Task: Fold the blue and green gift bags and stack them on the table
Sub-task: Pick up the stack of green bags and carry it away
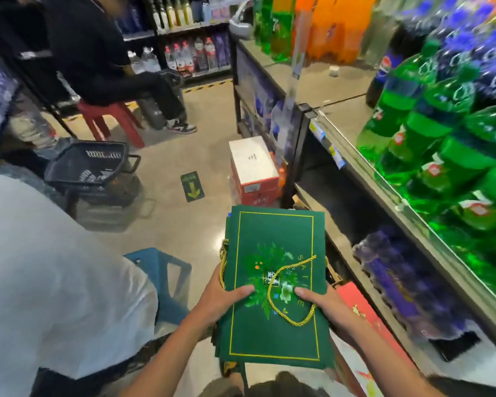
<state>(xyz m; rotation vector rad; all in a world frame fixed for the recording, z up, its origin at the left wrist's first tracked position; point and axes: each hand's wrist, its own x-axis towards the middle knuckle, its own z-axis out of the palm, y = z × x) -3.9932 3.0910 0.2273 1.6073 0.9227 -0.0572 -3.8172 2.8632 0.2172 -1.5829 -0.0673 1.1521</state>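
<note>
Stack of flat green gift bags [272, 282] gripped between left hand [224, 296] and right hand [322, 300], thumbs on top

- A stack of green gift bags [272, 333], folded flat, is lying level between the two hands, its long side running away from the person.
- The left hand [226, 296] is gripping its left edge and the right hand [321, 302] its right edge, with both thumbs lying on top.
- The top bag is showing a thin yellow border and a floral print between the thumbs.
- A gold cord handle [269, 296] is looping across the top face between the thumbs.
- More cord is bunching just beyond the left hand.
</note>
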